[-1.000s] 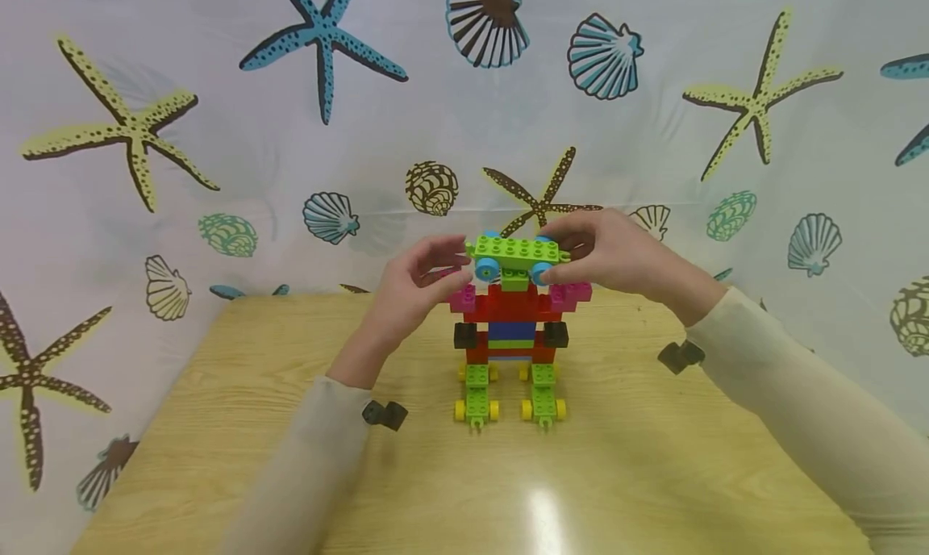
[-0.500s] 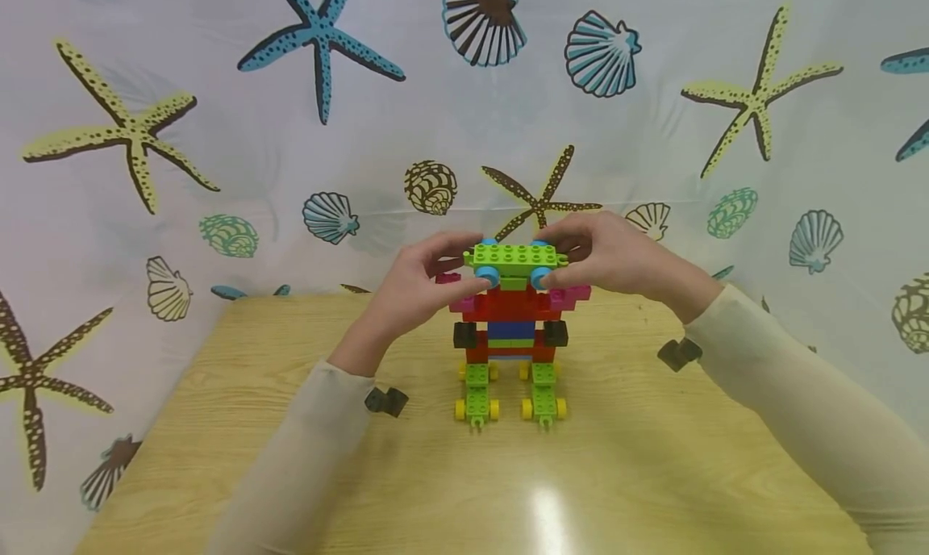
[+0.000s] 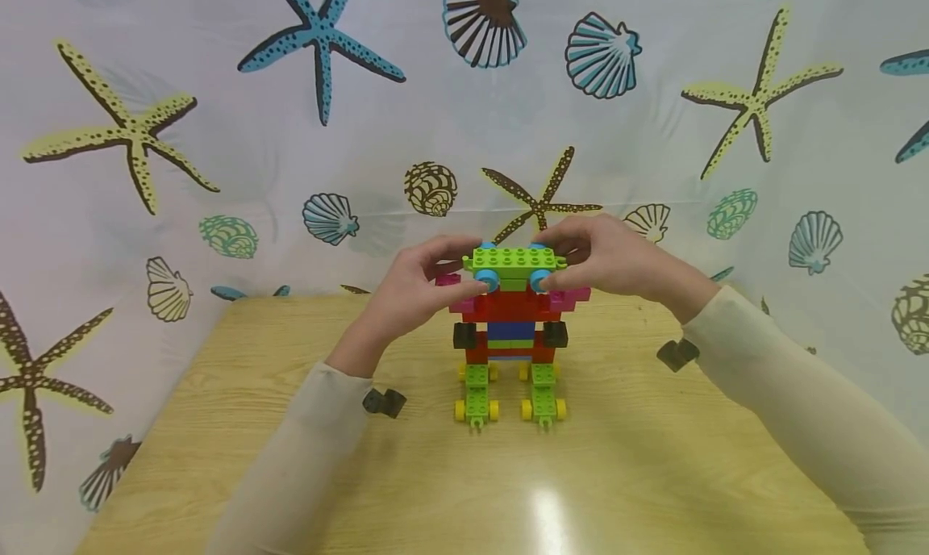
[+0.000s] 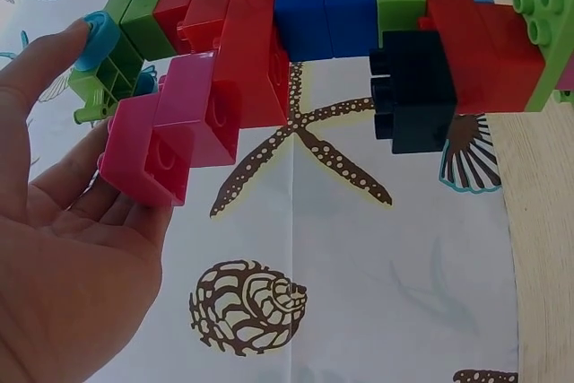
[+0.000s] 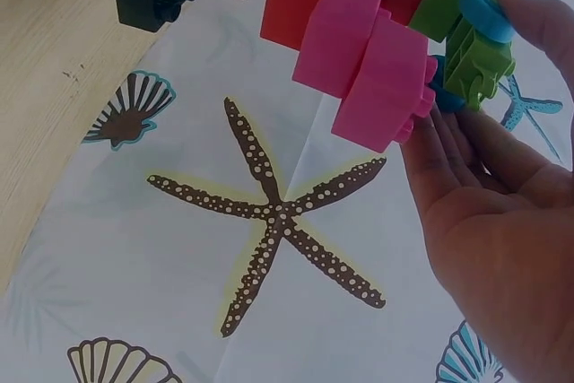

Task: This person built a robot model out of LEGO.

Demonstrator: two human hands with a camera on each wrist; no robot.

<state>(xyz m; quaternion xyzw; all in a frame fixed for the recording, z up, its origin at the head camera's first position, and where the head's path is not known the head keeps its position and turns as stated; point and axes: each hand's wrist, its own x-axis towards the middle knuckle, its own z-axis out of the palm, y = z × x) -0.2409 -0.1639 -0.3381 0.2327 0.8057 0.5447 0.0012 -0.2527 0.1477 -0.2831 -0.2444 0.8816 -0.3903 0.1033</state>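
A green toy-brick wheelbase [image 3: 514, 258] with blue wheels lies level across the top of a standing figure built of toy bricks [image 3: 510, 305]. My left hand [image 3: 414, 285] pinches its left wheels; in the left wrist view the thumb presses a blue wheel [image 4: 99, 40]. At the other end my right hand [image 3: 606, 256] grips the right wheels, its thumb on a blue wheel [image 5: 485, 11] in the right wrist view. Below are red and blue bricks, pink bricks [image 5: 363, 65] at the shoulders, black bricks [image 4: 414, 91] at the sides, and green feet [image 3: 476, 398] with yellow wheels.
The figure stands on a light wooden table [image 3: 290, 426]. Behind it hangs a white cloth [image 3: 377, 152] printed with starfish and shells. A small dark device [image 3: 385, 402] sits at the left wrist, and a similar one [image 3: 678, 354] at the right.
The wheelbase has gone from slightly tilted to level and sunk a little onto the brick beneath. My left hand has moved right and now grips its left wheels; the right hand keeps its hold.
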